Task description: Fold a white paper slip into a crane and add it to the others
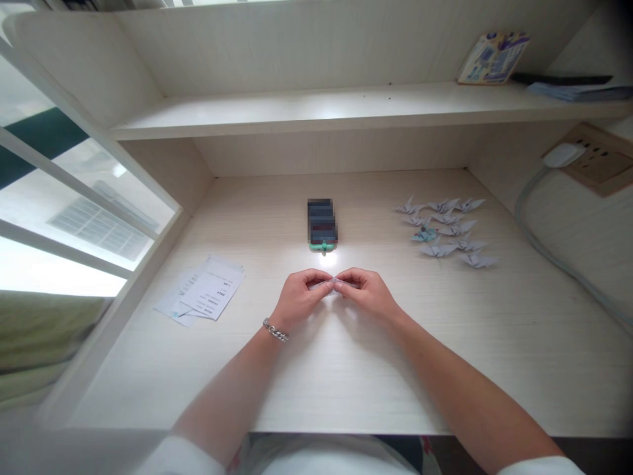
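While the left hand point(299, 295) and the right hand point(368, 290) meet at the middle of the counter point(346, 369), they share one small piece of paper point(332, 284). The fingers of both are pinched closed on it from either side, thumbs and forefingers nearly touching just above the surface. Most of the piece is hidden by the fingertips, so I cannot tell what fold it has reached. It looks flat and narrow, and by that I judge it is not yet near a finished shape.

A cluster of folded paper cranes point(448, 231) lies well to the right, set close together (one is tinted blue-green, the rest pale), so a good share of the folding appears done. A few printed slips point(205, 295) lie overlapped to the left, apart from the hands. A phone point(322, 221) stands propped just beyond the hands. A bracelet point(275, 330) circles the left wrist.
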Action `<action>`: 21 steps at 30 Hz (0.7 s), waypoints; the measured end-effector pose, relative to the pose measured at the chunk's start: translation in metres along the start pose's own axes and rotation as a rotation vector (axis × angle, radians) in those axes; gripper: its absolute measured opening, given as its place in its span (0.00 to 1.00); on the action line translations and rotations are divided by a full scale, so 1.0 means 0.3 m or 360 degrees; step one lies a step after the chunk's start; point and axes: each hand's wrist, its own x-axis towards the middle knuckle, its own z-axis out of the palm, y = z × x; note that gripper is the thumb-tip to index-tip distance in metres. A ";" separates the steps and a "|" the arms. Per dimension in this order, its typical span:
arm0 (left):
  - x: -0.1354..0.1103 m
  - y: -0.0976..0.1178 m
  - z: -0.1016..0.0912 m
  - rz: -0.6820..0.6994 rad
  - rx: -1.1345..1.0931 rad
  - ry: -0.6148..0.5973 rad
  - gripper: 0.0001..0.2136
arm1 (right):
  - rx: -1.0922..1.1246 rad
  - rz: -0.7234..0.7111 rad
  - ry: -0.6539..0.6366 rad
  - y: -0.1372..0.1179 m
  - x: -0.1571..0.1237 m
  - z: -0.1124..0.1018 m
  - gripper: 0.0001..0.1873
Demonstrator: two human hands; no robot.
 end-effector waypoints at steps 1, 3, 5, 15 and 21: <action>0.001 -0.002 -0.001 -0.0005 -0.0014 -0.0018 0.11 | 0.0019 -0.0009 0.0022 0.000 0.000 0.000 0.10; 0.002 -0.005 -0.001 -0.0005 -0.0042 -0.0049 0.11 | 0.0074 0.0007 0.0024 0.001 -0.001 -0.001 0.09; 0.002 -0.007 0.000 -0.0005 -0.0067 -0.0060 0.11 | 0.0119 0.0034 -0.0004 0.004 -0.001 -0.002 0.09; 0.002 -0.002 0.002 -0.0080 -0.0144 -0.0066 0.08 | 0.0077 -0.0016 0.0021 -0.002 -0.001 -0.001 0.08; 0.001 0.006 0.006 -0.0064 -0.0251 -0.0047 0.05 | 0.0320 0.0066 -0.0034 -0.008 -0.002 -0.003 0.07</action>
